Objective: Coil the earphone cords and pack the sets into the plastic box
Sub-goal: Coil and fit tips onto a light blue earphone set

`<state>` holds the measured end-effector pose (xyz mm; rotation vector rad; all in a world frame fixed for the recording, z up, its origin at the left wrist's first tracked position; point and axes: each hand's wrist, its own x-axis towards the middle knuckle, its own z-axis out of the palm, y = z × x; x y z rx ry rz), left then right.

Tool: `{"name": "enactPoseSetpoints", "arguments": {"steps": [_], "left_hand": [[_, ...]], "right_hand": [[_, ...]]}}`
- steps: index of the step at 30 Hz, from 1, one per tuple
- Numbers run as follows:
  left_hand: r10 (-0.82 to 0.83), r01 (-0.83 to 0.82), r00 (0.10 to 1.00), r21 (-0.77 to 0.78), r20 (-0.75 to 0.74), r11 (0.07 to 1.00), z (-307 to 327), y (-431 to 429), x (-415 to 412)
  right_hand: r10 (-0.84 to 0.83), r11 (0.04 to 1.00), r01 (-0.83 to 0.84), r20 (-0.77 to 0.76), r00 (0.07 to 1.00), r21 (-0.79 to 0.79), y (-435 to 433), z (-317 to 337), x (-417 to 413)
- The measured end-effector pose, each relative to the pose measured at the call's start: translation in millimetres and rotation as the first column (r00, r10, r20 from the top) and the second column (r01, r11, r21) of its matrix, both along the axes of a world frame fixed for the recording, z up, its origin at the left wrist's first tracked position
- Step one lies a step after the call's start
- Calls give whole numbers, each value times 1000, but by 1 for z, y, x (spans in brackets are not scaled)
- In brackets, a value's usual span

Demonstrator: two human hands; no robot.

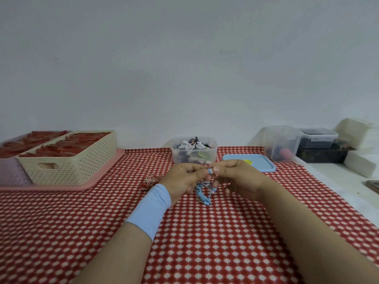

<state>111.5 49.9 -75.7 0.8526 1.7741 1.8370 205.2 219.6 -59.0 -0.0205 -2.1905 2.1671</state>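
A light blue earphone set [203, 194] hangs as a coiled bundle between my hands above the checked cloth. My left hand [185, 181] and my right hand [235, 178] both pinch its upper end, thumbs meeting at a small blue piece. Behind them stands the clear plastic box [193, 153], holding several coiled earphone sets in white, black and other colours. Its blue lid [260, 163] lies flat to the right. A red-and-white earphone set [152, 180] lies loosely bunched on the cloth just left of my left wrist.
A cream perforated basket [67, 167] of red items sits on a pink tray [98, 181] at the left. At the back right are a clear container [282, 143], dark lidded boxes [319, 140] and white foam blocks [361, 162]. The red checked cloth [205, 242] covers the table.
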Motion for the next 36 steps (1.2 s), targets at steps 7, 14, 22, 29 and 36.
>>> {"name": "enactPoseSetpoints", "arguments": {"steps": [7, 14, 22, 29, 36], "left_hand": [[5, -6, 999, -21, -32, 1000, -3, -2, -2], [81, -82, 995, -8, -63, 997, 0, 3, -2], [112, -119, 989, -73, -97, 990, 3, 2, 1], [111, -122, 988, -95, -108, 988, 3, 2, 1], [135, -202, 939, -192, -315, 960, 2, -1, -7]], "right_hand": [[-31, 999, 31, -3, 1000, 45, -4, -2, -3], [-105, 994, 105, -61, 993, -3, 1, 2, -2], [-145, 957, 187, -195, 970, 222, 2, 6, -1], [-165, 923, 233, -231, 959, 307, 1, 3, -5], [-221, 907, 258, -146, 964, 331, 7, 1, -4]]}}
